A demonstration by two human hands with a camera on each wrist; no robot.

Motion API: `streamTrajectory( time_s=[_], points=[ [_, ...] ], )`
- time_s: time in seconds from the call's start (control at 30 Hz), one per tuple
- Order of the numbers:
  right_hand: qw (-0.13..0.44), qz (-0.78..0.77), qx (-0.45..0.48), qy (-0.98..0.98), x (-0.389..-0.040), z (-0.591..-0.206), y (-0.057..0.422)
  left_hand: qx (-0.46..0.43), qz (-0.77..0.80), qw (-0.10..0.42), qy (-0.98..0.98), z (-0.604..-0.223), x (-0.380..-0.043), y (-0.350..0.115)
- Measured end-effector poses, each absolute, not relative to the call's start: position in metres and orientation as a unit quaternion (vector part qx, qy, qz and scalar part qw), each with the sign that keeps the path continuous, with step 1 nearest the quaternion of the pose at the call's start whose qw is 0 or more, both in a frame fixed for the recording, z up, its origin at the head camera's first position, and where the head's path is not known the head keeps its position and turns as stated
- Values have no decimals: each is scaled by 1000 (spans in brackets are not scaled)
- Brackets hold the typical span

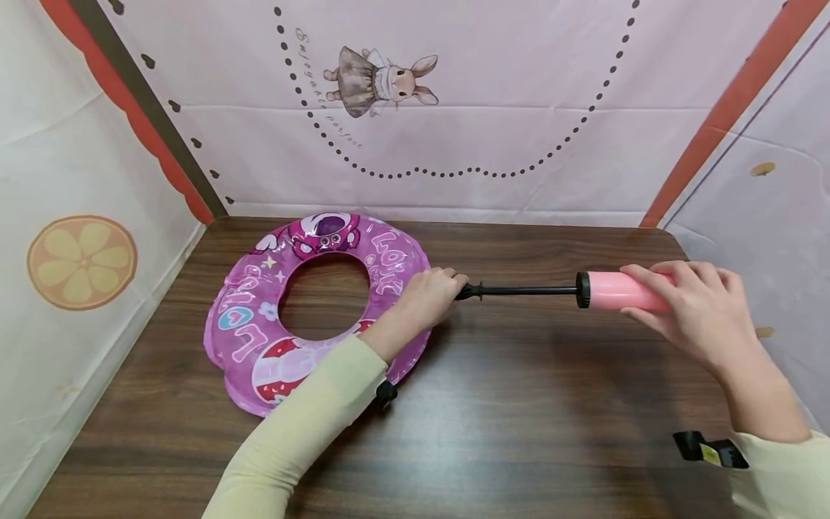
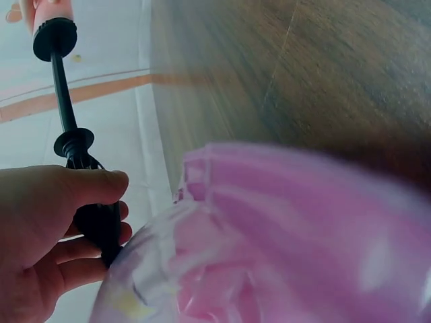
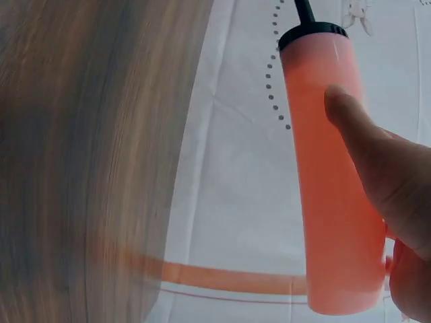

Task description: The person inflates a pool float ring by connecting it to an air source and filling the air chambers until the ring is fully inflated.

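A purple inflatable swim ring (image 1: 382,252) lies on the table at the left, plump and printed with lettering and a cartoon bear. Over its right edge, my left hand (image 1: 426,294) grips the black end piece (image 2: 100,225) of a hand pump. That piece tapers toward the ring, and its tip lies right at the ring's side in the left wrist view. A long stretch of black rod (image 1: 528,290) shows between it and the pink pump barrel (image 3: 330,175). My right hand (image 1: 707,317) holds this barrel, thumb along one side, fingers mostly hidden behind.
The dark wood-grain table (image 1: 493,425) runs up to a pink cloth backdrop (image 1: 506,86) with a rabbit print. More printed cloth stands at the left (image 1: 58,166) and right. Black straps sit at both wrists.
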State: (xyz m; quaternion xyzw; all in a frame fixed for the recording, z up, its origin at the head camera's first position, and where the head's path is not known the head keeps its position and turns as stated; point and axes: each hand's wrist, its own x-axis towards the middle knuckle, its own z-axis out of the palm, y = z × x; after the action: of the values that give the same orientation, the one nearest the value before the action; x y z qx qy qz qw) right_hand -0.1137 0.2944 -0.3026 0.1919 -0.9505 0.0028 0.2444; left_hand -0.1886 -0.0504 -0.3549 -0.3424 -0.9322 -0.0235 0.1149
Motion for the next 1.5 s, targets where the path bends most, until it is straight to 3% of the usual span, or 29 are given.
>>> streamTrajectory(
  time_s=[0.33,0.57,0.93,1.23,1.5],
  points=[
    [339,-35,276,-899,-139,-321,216,-374,-39,158,-913,-359,-188,-48],
    [331,-63,286,-897,-146,-330,185,-366,-42,164,-915,-361,-187,-50],
    [352,-44,280,-892,-146,-328,183,-340,-70,127,-929,-356,-189,-49],
    [333,-43,285,-898,-149,-330,178,-327,-94,108,-934,-357,-191,-53],
    [328,-28,326,-886,-159,-335,155,-324,-95,121,-933,-359,-193,-53]
  ],
)
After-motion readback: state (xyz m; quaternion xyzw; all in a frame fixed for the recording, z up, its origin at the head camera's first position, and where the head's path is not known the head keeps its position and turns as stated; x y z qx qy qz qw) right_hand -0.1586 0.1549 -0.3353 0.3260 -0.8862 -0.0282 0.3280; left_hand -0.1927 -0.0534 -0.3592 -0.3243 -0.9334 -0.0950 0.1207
